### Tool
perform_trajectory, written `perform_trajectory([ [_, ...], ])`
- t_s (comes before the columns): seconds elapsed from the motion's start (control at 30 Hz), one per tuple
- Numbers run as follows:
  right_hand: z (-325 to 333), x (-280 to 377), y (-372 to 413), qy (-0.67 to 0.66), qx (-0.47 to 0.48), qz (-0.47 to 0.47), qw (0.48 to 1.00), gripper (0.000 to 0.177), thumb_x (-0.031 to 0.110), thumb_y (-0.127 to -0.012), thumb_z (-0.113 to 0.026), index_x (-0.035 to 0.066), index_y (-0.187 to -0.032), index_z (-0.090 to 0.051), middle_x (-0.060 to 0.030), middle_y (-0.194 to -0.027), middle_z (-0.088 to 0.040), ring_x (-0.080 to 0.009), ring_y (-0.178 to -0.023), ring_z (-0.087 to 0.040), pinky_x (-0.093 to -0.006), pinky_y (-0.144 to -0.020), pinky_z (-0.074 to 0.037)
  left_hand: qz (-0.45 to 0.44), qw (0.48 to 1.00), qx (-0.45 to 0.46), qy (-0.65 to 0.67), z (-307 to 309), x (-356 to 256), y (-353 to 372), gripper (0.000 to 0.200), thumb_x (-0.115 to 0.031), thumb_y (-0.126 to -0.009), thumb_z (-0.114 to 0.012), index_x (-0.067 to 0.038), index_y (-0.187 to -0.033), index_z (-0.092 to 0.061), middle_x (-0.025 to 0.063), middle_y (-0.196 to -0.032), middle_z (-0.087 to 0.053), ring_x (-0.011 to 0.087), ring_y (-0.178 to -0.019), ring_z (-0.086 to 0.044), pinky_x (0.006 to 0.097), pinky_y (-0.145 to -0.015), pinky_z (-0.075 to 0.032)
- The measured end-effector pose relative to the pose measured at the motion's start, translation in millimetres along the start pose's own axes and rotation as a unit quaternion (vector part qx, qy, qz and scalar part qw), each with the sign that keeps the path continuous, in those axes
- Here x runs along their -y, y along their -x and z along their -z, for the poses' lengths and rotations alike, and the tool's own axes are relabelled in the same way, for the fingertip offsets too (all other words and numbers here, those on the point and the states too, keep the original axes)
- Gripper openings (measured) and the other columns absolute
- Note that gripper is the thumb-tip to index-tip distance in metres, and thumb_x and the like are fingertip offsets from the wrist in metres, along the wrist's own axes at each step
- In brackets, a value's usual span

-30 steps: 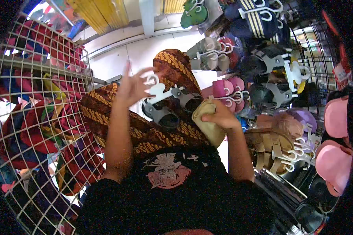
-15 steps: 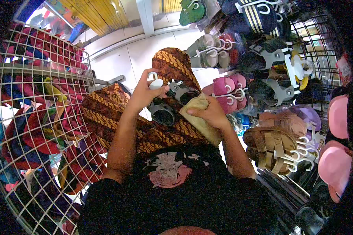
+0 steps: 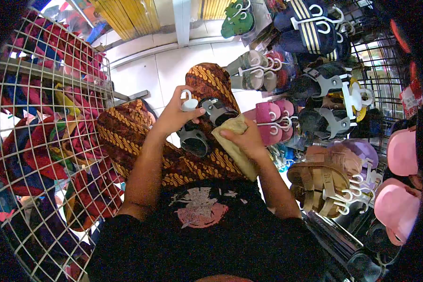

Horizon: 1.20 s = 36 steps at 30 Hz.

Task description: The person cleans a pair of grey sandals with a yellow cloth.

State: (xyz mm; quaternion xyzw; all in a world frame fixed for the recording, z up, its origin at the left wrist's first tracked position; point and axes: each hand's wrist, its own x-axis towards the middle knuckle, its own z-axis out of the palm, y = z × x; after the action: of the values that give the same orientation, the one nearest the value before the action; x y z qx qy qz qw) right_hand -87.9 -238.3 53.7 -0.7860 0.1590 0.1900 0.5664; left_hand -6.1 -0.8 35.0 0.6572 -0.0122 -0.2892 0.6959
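Observation:
My left hand (image 3: 177,113) is closed around a white plastic shoe hanger (image 3: 189,104), its hook sticking up past the fingers. A pair of dark sandals with grey straps (image 3: 194,142) hangs from it, over my lap. In my right hand (image 3: 244,141) is a bunched yellowish cloth (image 3: 234,136), pressed at the right-hand sandal; part of that sandal is hidden behind the cloth. The cloth's loose end trails down along my thigh, over brown batik-patterned trousers (image 3: 127,136).
On my left stands a wire grid rack (image 3: 47,108) with colourful footwear behind it. To the right hang pink sandals (image 3: 270,120), brown sandals (image 3: 322,188), navy striped slides (image 3: 305,28) and pale pink footwear (image 3: 399,207). White floor tiles (image 3: 141,75) lie ahead.
The right hand and cloth have shifted slightly left against the sandal. The sandals have tilted a little, while the left hand keeps its hold. The whole view has shifted slightly.

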Motion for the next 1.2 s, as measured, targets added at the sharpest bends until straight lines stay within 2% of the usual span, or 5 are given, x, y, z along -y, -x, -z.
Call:
perform_trajectory([
  [0.57, -9.8, -33.3, -10.9, -0.013, -0.057, 0.022, 0.998, 0.039, 0.023, -0.076, -0.086, 0.001, -0.103, -0.068, -0.0083, -0.098, -0.072, -0.0175, -0.087, -0.068, -0.0319, -0.082, -0.054, -0.018, 0.994, 0.100, -0.026, 22.7, -4.2, 3.3, 0.066, -0.008, -0.086, -0.077, -0.012, -0.138, -0.037, 0.0069, -0.095, -0.063, 0.0137, -0.076, -0.062, 0.0292, -0.070, -0.052],
  [0.97, -23.0, 10.6, 11.4, 0.099, -0.119, 0.059, 0.986, 0.043, 0.031, -0.074, -0.087, 0.000, -0.096, -0.068, -0.0106, -0.093, -0.071, -0.0189, -0.086, -0.067, -0.0352, -0.078, -0.054, -0.074, 0.976, 0.163, -0.127, 30.0, -13.2, 8.1, 0.061, -0.011, -0.087, -0.074, -0.009, -0.141, -0.047, 0.0115, -0.117, -0.063, 0.0178, -0.091, -0.065, 0.0346, -0.085, -0.051],
  [1.07, -18.7, -15.7, -6.9, 0.118, -0.109, 0.088, 0.983, 0.043, 0.030, -0.077, -0.085, -0.001, -0.101, -0.067, -0.0095, -0.095, -0.071, -0.0176, -0.086, -0.066, -0.0346, -0.078, -0.053, -0.145, 0.948, 0.134, -0.251, 30.7, -1.0, 5.6, 0.054, -0.015, -0.086, -0.074, -0.008, -0.136, -0.054, 0.0114, -0.122, -0.063, 0.0239, -0.101, -0.064, 0.0374, -0.089, -0.050],
  [1.1, -18.1, -22.2, -12.4, 0.095, -0.108, 0.068, 0.987, 0.042, 0.030, -0.079, -0.083, -0.001, -0.102, -0.067, -0.0088, -0.096, -0.070, -0.0171, -0.086, -0.065, -0.0341, -0.079, -0.052, -0.241, 0.925, 0.082, -0.283, 26.5, -0.2, 5.3, 0.047, -0.018, -0.085, -0.075, -0.008, -0.128, -0.058, 0.0144, -0.119, -0.063, 0.0321, -0.106, -0.061, 0.0394, -0.090, -0.048],
  [1.2, -9.9, -23.9, -22.8, 0.020, -0.093, 0.020, 0.995, 0.045, 0.035, -0.082, -0.080, 0.000, -0.107, -0.065, -0.0095, -0.100, -0.069, -0.0194, -0.089, -0.065, -0.0351, -0.081, -0.052, -0.219, 0.938, -0.025, -0.266, 10.2, -2.3, 11.8, 0.041, -0.016, -0.083, -0.076, -0.007, -0.119, -0.059, 0.0163, -0.111, -0.062, 0.0359, -0.101, -0.061, 0.0398, -0.088, -0.048],
])
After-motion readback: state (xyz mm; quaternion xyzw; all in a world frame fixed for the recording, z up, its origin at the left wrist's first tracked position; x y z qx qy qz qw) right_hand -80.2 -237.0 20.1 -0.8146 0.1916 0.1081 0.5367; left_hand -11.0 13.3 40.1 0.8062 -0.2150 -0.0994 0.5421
